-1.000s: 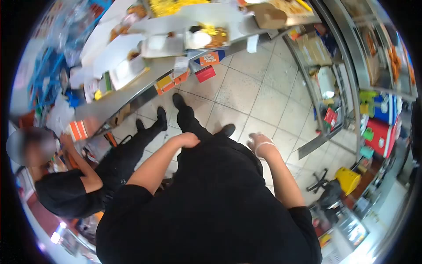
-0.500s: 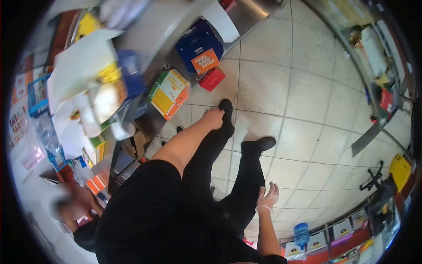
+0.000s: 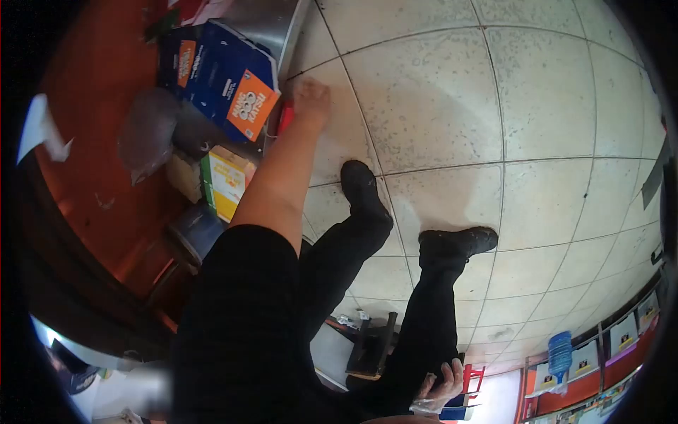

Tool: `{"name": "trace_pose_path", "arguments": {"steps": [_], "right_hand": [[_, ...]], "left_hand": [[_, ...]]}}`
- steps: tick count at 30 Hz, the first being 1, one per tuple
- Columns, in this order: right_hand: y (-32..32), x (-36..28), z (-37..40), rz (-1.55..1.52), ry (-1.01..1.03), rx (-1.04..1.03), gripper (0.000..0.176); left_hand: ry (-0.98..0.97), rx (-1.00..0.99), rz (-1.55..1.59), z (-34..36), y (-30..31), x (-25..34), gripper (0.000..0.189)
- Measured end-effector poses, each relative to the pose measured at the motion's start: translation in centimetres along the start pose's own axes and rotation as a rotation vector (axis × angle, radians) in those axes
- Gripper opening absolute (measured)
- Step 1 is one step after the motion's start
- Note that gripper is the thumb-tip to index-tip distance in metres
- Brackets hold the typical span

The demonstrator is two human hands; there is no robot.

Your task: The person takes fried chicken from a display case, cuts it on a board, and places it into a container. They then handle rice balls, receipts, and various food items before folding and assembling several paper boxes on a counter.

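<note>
My left hand (image 3: 311, 99), bare, reaches down beside a small red box (image 3: 285, 117) at the foot of the counter. The fingers are blurred and partly turned away, so their grip on the box does not show. Right by it stands a dark blue carton (image 3: 219, 78) with an orange label. Below that carton is a yellow, white and green box (image 3: 227, 184), partly covered by my left forearm. My right hand (image 3: 441, 387) wears a clear plastic glove and hangs near my right knee, fingers loosely bent and apart, holding nothing.
Pale floor tiles (image 3: 438, 99) spread under my black shoes (image 3: 361, 185). A steel counter edge (image 3: 286, 35) runs along the upper left. A clear plastic bag (image 3: 147, 131) hangs against the red panel (image 3: 85, 191). A blue water bottle (image 3: 560, 357) stands at lower right.
I have bent lower, and the floor and cartons look closer. My left hand has moved from over my shoe to the red box. The gloved right hand hangs lower in view.
</note>
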State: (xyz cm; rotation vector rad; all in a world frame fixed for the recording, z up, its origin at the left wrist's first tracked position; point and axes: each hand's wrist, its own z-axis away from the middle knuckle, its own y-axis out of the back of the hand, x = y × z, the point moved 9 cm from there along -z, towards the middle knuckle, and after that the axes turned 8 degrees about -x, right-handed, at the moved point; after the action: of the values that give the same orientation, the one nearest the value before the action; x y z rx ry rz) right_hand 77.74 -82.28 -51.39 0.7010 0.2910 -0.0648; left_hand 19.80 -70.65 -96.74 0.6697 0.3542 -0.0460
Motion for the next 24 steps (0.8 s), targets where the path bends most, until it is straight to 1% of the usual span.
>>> {"name": "trace_pose_path", "arguments": {"steps": [1,3,4,5,6,8,10,12,13,14,15,16,17,18,19,21,22,23,24], "right_hand": [[0.1,0.4,0.2,-0.026,0.020,0.029,0.035],[0.1,0.5,-0.1,-0.014,-0.020,0.028,0.032],[0.0,0.7,-0.1,0.004,-0.010,0.000,0.032],[0.3,0.8,-0.3,0.025,0.003,-0.018,0.033],[0.8,0.4,-0.9,-0.001,0.013,-0.015,0.031],[1.5,-0.1,-1.5,-0.003,0.046,-0.006,0.031],[2.0,-0.3,-1.8,-0.010,0.066,0.002,0.030],[2.4,-0.1,-1.7,0.000,0.028,-0.043,0.032],[2.6,-0.3,-1.8,-0.009,0.023,-0.048,0.033],[2.8,-0.7,-1.9,-0.050,0.018,-0.053,0.037],[2.7,-0.7,-1.6,-0.052,0.055,-0.026,0.037],[1.8,1.1,-1.5,-0.252,-0.023,-0.011,0.039],[0.8,3.1,-1.5,-0.450,-0.090,-0.009,0.042],[-0.9,5.7,-1.3,-0.668,-0.165,-0.058,0.049],[0.3,4.7,-1.8,-0.656,-0.106,-0.043,0.049],[3.4,4.6,-1.2,-0.540,-0.239,-0.053,0.055],[4.9,4.6,-1.1,-0.454,-0.233,-0.051,0.055],[5.9,4.6,-1.6,-0.357,-0.251,-0.146,0.051],[7.3,3.8,-1.8,-0.233,-0.156,-0.224,0.050]], "left_hand": [[-0.009,-0.009,-0.003,-0.4,-0.1,0.2,0.061],[0.135,-0.492,0.077,0.5,-2.7,-1.3,0.048],[0.136,-0.507,0.072,1.5,-3.6,-0.7,0.048],[0.028,-0.558,-0.001,2.7,-4.3,1.8,0.043],[-0.078,-0.601,-0.073,4.3,-3.6,4.1,0.038],[-0.232,-0.501,-0.004,9.5,0.5,9.1,0.034],[-0.241,-0.126,-0.146,15.1,6.9,12.6,0.027],[-0.275,0.158,-0.037,20.8,12.6,14.7,0.020],[-0.293,0.185,0.191,24.4,16.3,14.6,0.020],[-0.358,0.154,0.275,27.9,19.9,14.5,0.019],[-0.417,0.162,0.291,31.3,21.9,14.6,0.018],[-0.452,0.303,0.447,35.5,24.5,13.9,0.024],[-0.520,0.233,0.675,38.8,26.8,13.1,0.029],[-0.591,0.324,0.730,42.8,30.3,11.7,0.030],[-0.655,0.375,0.814,46.4,33.8,10.0,0.029],[-0.715,0.477,0.923,53.3,39.5,6.1,0.042],[-0.746,0.550,0.944,56.5,42.7,3.2,0.043],[-0.773,0.613,0.971,59.1,45.6,0.0,0.044],[-0.733,0.750,0.971,62.4,48.3,-3.9,0.040]]}}
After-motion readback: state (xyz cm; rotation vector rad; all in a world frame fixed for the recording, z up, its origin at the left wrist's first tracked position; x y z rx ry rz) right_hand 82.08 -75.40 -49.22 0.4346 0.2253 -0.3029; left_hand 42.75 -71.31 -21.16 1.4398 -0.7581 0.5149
